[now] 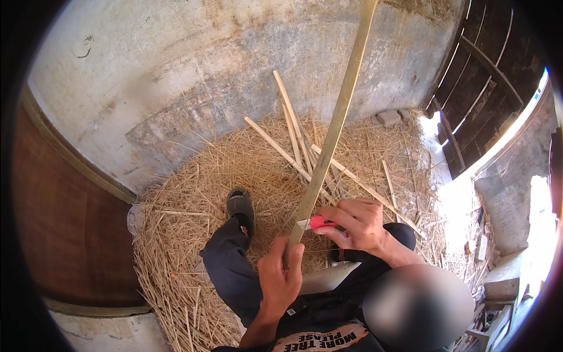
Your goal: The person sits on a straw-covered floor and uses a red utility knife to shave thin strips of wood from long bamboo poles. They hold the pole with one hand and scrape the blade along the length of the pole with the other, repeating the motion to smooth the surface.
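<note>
A long, flat strip of split bamboo [335,126] slants from my lap up past the top of the head view. My left hand [279,276] is closed around its lower end, with the thumb along one side. In my right hand [362,226] is a utility knife [321,222] with a red handle, gripped between thumb and fingers. Its short blade lies against the strip's edge, a little above my left hand. Whether the blade has cut into the bamboo I cannot tell.
Straw and shavings [193,234] cover the floor around my shoes. Several pale bamboo strips [281,149] lean or lie against the stained wall [234,70] ahead. At left is a brown wooden panel [76,223]; at right, a dark slatted door [481,76] beside bright light.
</note>
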`<control>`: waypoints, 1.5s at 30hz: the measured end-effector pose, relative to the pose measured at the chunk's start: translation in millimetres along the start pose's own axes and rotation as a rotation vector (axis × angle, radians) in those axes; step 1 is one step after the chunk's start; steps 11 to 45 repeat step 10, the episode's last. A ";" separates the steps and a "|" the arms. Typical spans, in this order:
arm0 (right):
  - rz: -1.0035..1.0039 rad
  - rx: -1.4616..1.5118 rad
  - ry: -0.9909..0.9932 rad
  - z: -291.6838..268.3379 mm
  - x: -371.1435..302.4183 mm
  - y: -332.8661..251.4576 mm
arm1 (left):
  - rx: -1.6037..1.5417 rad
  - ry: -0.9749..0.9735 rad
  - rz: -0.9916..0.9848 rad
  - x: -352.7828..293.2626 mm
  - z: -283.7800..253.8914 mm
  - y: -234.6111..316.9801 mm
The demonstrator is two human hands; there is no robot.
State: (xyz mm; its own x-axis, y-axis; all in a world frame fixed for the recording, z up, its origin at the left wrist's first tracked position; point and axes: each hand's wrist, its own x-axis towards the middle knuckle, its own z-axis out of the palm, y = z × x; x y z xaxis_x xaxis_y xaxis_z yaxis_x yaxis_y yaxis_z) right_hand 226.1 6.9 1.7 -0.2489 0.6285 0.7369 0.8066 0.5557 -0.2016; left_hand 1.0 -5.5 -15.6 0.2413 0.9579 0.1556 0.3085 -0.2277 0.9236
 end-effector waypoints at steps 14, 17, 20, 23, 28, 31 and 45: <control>-0.020 0.025 0.011 6.8 -5.9 7.2 | -0.003 -0.004 -0.056 -6.7 -5.9 -2.7; -0.020 0.025 0.011 6.8 -5.9 7.2 | -0.003 -0.004 -0.056 -6.7 -5.9 -2.7; -0.020 0.025 0.011 6.8 -5.9 7.2 | -0.003 -0.004 -0.056 -6.7 -5.9 -2.7; -0.020 0.025 0.011 6.8 -5.9 7.2 | -0.003 -0.004 -0.056 -6.7 -5.9 -2.7; -0.020 0.025 0.011 6.8 -5.9 7.2 | -0.003 -0.004 -0.056 -6.7 -5.9 -2.7; -0.020 0.025 0.011 6.8 -5.9 7.2 | -0.003 -0.004 -0.056 -6.7 -5.9 -2.7; -0.020 0.025 0.011 6.8 -5.9 7.2 | -0.003 -0.004 -0.056 -6.7 -5.9 -2.7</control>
